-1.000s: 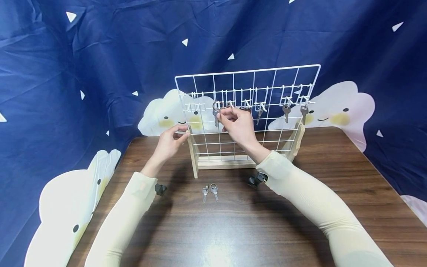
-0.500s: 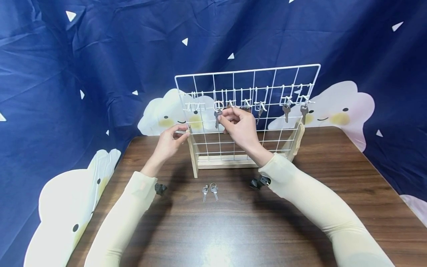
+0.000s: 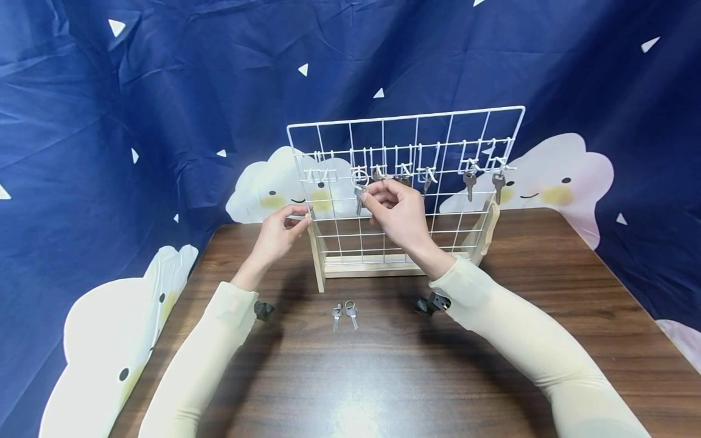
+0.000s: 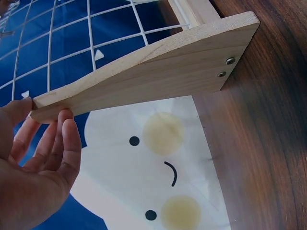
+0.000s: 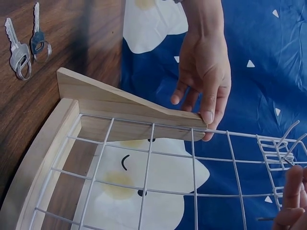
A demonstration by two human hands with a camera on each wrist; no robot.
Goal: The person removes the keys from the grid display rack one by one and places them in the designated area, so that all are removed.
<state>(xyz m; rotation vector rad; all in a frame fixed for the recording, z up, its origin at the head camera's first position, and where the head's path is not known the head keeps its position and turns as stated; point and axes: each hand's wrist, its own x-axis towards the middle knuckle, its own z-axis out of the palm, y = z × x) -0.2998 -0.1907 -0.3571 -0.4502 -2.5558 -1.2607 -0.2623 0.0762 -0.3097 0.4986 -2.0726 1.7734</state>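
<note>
My left hand [image 3: 276, 236] pinches the upper tip of the rack's wooden side support [image 4: 144, 72], thumb on one face and fingers on the other in the left wrist view. My right hand [image 3: 402, 213] is at the white wire grid rack [image 3: 383, 234], its thumb and forefinger pinching a silver key [image 3: 359, 204]. The key's ring [image 3: 359, 178] lies at a white hook; whether it is looped over the hook cannot be made out. In the right wrist view only some right fingers [image 5: 292, 196] show at the right edge.
Other keys hang on hooks to the right, among them one key [image 3: 470, 185] and another key [image 3: 498, 187]. Two ringed keys [image 3: 352, 316] lie on the wooden table [image 3: 306, 377] before the rack. White hooks [image 3: 320, 175] at the left bear nothing. A blue curtain [image 3: 219, 73] stands behind.
My right hand has moved slightly down and to the right, with the key and ring shifting a little the same way. My left hand has stayed on the wooden support.
</note>
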